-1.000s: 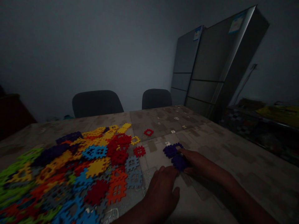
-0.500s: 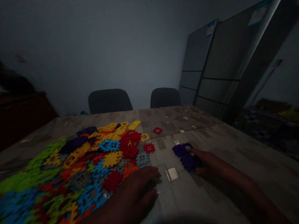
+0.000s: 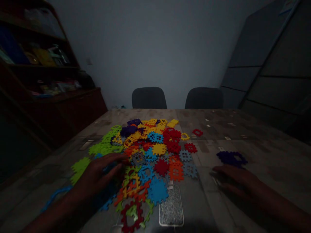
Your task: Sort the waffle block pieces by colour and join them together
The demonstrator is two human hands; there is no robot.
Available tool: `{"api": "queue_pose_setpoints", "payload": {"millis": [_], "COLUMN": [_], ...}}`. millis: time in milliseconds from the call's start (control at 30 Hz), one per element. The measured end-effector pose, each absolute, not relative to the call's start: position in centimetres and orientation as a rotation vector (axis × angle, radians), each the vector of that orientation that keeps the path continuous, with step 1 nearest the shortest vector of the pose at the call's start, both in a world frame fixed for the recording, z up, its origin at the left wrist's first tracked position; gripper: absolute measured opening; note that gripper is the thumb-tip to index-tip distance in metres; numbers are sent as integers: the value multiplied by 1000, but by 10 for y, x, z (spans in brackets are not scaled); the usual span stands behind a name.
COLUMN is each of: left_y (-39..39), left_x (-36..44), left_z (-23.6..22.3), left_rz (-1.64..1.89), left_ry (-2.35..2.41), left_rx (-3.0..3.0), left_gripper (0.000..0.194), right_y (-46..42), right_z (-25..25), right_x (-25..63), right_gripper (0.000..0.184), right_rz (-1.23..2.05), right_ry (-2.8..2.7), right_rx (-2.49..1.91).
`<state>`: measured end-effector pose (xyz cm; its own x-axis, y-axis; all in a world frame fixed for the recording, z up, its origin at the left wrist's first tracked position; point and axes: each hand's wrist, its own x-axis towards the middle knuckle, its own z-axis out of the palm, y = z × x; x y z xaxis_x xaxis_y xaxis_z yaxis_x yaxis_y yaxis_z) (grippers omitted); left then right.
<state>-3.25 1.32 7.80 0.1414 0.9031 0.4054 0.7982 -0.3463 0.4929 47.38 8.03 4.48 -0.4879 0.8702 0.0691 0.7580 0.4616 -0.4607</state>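
My left hand (image 3: 100, 173) reaches over the near left part of a heap of toothed plastic building pieces (image 3: 161, 166). Its fingers are stretched out with the thumb apart, and blue pieces show beneath it. My right hand (image 3: 239, 183) hovers low over the table at the right, fingers extended to the left, with nothing visible in them. Just beyond it lies a dark purple toothed piece (image 3: 230, 158) with an opening; the hand partly covers what joins it on the near side. A light blue square piece (image 3: 157, 190) lies at the heap's near edge.
A patterned cloth covers the table (image 3: 213, 129). Single red pieces (image 3: 197, 132) lie right of the heap. Two dark chairs (image 3: 149, 98) stand at the far edge. A shelf cabinet (image 3: 87, 97) is at the left, a tall silver fridge (image 3: 245, 58) at the right.
The view has turned left. My left hand has gone from beside the purple pieces to over the heap. My right hand has let go of the purple pieces and sits nearer me.
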Motion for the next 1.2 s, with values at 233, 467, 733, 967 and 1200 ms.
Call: {"api": "queue_pose_setpoints", "payload": {"millis": [233,467,733,967,1200], "left_y": [-6,-28,-31,-39,-40], "left_x": [-10,4,8,12,18], "left_z": [62,65,63,70,67], "left_rz": [1026,1024,670,410,332], "left_ry": [1523,1304,1301,1098,1113], "left_rx": [2571,2671,2662,2722,2696], "left_gripper": [24,28,33,58,26], "right_y": [37,32,32,31,28], "right_z": [67,55,60,66,58], "right_x": [347,297,297,320,312], "right_gripper": [51,76,89,82,76], "right_rz": [911,833,910,1069,993], "right_ry": [-2688,-2648,-2637,-2623,-2616], "right_rx": [-1078,-1058,-1115,-1094,-1072]}}
